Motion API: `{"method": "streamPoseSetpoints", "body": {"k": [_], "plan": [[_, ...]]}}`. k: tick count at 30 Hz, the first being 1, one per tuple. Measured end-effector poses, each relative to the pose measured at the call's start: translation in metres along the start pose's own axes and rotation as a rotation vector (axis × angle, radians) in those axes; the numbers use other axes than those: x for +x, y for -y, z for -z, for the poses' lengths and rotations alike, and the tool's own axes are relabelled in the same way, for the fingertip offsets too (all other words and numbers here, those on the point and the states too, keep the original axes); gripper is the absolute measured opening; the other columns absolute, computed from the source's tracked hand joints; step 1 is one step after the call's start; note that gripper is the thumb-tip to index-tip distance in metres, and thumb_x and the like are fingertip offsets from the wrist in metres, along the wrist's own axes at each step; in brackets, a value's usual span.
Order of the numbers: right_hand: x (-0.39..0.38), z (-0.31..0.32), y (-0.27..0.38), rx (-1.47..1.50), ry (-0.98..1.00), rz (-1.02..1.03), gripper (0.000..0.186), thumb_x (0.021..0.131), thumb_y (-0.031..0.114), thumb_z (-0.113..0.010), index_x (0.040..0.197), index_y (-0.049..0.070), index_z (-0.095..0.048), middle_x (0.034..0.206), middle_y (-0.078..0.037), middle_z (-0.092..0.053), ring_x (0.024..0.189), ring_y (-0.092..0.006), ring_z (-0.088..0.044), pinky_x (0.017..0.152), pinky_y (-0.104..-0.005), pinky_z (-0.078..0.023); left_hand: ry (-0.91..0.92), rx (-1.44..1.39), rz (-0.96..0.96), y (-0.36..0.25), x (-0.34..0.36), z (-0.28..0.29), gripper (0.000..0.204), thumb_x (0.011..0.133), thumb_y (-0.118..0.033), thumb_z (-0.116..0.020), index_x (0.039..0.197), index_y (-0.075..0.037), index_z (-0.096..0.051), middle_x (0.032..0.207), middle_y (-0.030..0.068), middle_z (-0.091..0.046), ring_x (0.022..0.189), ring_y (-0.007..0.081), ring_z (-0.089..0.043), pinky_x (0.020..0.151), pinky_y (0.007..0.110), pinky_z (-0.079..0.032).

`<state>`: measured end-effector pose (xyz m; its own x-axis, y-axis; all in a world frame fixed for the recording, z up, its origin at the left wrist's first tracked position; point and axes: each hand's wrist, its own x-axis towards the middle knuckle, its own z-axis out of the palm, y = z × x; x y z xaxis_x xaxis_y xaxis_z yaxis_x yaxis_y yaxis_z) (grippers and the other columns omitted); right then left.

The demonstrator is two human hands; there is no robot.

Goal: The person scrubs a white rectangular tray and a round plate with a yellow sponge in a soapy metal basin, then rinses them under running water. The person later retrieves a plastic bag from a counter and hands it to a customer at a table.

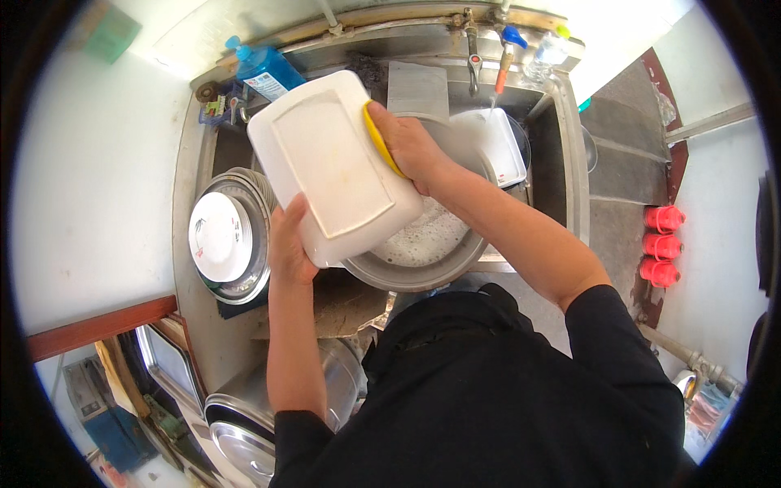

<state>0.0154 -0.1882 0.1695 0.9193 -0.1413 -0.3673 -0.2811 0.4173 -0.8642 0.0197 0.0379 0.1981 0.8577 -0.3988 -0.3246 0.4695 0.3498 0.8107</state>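
Over the sink I tilt a white rectangular plastic tub point(333, 163), its underside facing up. My left hand point(293, 244) is closed on its near edge. My right hand point(407, 146) presses a yellow sponge point(379, 140) against the tub's right side, fingers wrapped round it and partly hidden. Below the tub is a large metal basin point(411, 279) with foamy water, partly covered by the tub and my right arm. To the right, a white tray point(506, 149) lies in the sink beneath a tap with an orange spout point(503, 69), from which water runs.
Stacked white plates point(220, 236) sit in metal dishes at the left. Behind them stands a blue soap bottle point(268, 71). A second tap point(472, 53) and a clear bottle point(547, 57) are at the back. Three red containers point(663, 244) line the right wall; metal lids point(244, 447) lean lower left.
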Motion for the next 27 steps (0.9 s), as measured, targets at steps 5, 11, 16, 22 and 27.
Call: {"method": "streamPoseSetpoints", "body": {"k": [5,11,16,22,27], "plan": [[-0.013,-0.003,-0.020,0.091,-0.037,0.034,0.063,0.102,0.054,-0.043,0.112,-0.004,-0.065,0.100,-0.012,-0.068,0.081,-0.0160,-0.064,0.076,-0.0323,-0.053,-0.063,0.131,-0.176,-0.010,0.007,-0.036,0.065,0.085,-0.011,-0.068,0.140,0.008,-0.039,0.128,0.0195,-0.058,0.116,0.0311,-0.060,0.100,0.040,-0.051],[-0.017,-0.018,-0.048,-0.034,-0.292,0.336,0.044,0.106,0.035,-0.040,0.123,-0.002,-0.057,0.121,-0.017,-0.057,0.113,-0.0263,-0.052,0.103,-0.0393,-0.039,-0.144,0.053,-0.375,0.015,0.019,-0.052,0.069,0.087,-0.012,-0.066,0.144,0.007,-0.034,0.133,0.0199,-0.054,0.119,0.0310,-0.058,0.102,0.040,-0.049],[-0.033,-0.022,-0.045,-0.849,-0.314,0.804,0.047,0.099,0.026,-0.053,0.136,-0.002,-0.046,0.141,-0.027,-0.042,0.135,-0.0407,-0.038,0.112,-0.0449,-0.032,-0.123,-0.084,-0.327,0.021,0.023,-0.044,0.057,0.094,-0.011,-0.062,0.142,0.006,-0.039,0.133,0.0182,-0.055,0.119,0.0288,-0.058,0.101,0.040,-0.050],[-0.002,-0.005,0.000,-0.771,-0.099,0.532,0.071,0.095,0.035,-0.063,0.150,0.003,-0.032,0.150,-0.021,-0.038,0.141,-0.0399,-0.034,0.115,-0.0455,-0.030,-0.113,-0.114,-0.174,0.035,-0.003,-0.046,0.049,0.097,-0.012,-0.062,0.137,0.008,-0.044,0.128,0.0172,-0.058,0.111,0.0257,-0.062,0.094,0.038,-0.053],[-0.031,0.005,-0.032,-0.942,-0.015,0.714,0.093,0.086,0.046,-0.072,0.151,-0.002,-0.027,0.137,-0.028,-0.051,0.128,-0.0330,-0.053,0.108,-0.0384,-0.041,-0.061,-0.175,-0.174,0.030,-0.008,-0.036,0.049,0.097,-0.013,-0.061,0.137,0.009,-0.043,0.127,0.0189,-0.059,0.111,0.0267,-0.063,0.095,0.040,-0.053]]}}
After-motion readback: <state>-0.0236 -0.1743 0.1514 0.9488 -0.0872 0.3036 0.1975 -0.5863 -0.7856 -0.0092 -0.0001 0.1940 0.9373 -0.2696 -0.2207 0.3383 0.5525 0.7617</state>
